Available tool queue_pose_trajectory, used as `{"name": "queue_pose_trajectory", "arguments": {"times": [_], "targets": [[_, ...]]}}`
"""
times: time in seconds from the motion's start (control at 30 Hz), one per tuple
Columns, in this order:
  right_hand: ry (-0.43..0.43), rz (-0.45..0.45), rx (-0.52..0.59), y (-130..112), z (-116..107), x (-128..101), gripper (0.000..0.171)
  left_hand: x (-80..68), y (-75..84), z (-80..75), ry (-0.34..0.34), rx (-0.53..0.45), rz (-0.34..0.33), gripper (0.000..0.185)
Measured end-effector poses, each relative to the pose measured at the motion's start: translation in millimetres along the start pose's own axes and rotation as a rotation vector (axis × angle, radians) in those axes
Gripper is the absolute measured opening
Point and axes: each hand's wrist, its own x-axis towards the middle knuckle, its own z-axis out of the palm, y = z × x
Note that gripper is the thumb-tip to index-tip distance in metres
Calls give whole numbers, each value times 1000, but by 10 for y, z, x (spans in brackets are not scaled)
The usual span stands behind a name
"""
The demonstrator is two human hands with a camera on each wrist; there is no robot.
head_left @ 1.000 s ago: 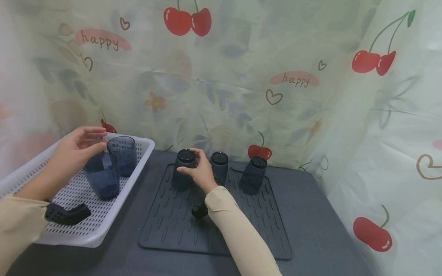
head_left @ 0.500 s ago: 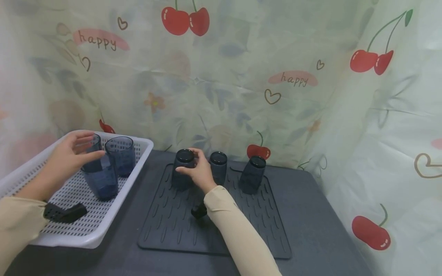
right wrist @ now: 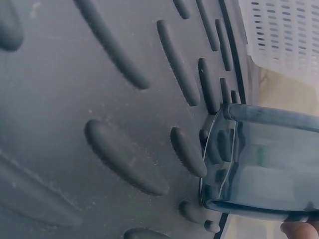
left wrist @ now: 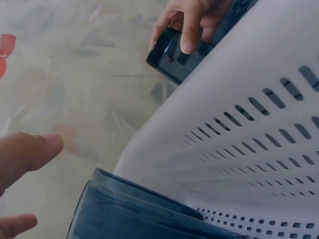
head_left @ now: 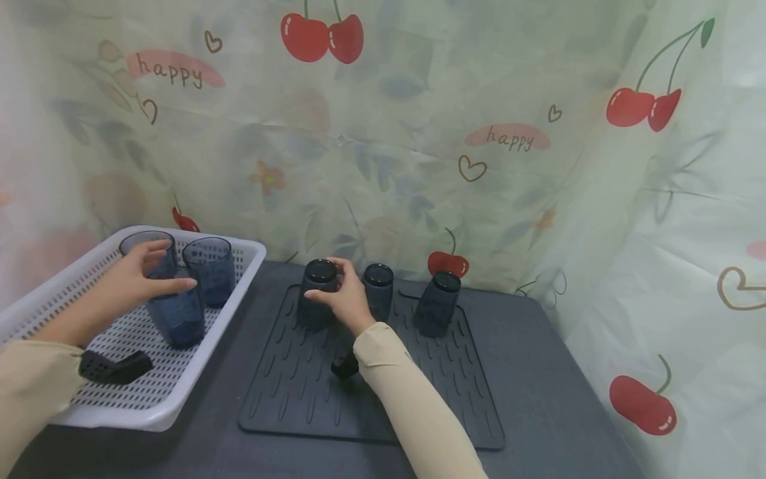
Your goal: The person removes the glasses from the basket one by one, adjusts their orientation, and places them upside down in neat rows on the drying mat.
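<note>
Three dark blue see-through cups stand upright in a white slotted basket [head_left: 197, 372] at the left. My left hand [head_left: 158, 273] hovers with spread fingers over the rim of the nearest cup [head_left: 177, 316]; in the left wrist view its fingers [left wrist: 30, 149] stand just clear of that cup [left wrist: 129, 209]. My right hand [head_left: 332, 283] grips an upside-down cup [head_left: 314, 299] at the back left of a dark ribbed mat [head_left: 383, 392]. The right wrist view shows this cup [right wrist: 259, 169] rim-down on the mat [right wrist: 75, 99].
Two more upside-down cups [head_left: 380, 289] [head_left: 439, 303] stand along the back of the mat. In the basket, cups sit at the back left [head_left: 148, 247] and back right [head_left: 211, 266]. The dark table [head_left: 538, 372] ends at a cherry-print curtain [head_left: 509, 166] behind and right.
My left hand has come down and toward me onto the nearest basket cup, uncovering the back-left cup. The right hand has stayed on its cup.
</note>
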Motion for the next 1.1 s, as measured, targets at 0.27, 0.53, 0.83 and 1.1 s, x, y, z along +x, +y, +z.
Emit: {"name": "queue_pose_trajectory", "arguments": {"times": [0.27, 0.53, 0.83, 1.1], "targets": [[-5, 5, 11, 2, 7, -8, 72, 12, -14, 23, -45, 74, -48, 114], [-11, 3, 29, -4, 1, -8, 72, 46, -79, 50, -49, 69, -42, 114], [-22, 15, 46, 19, 1, 9, 73, 71, -130, 88, -40, 118, -56, 115], [-16, 17, 51, 31, 0, 19, 74, 74, -147, 107, -35, 166, -46, 116]]}}
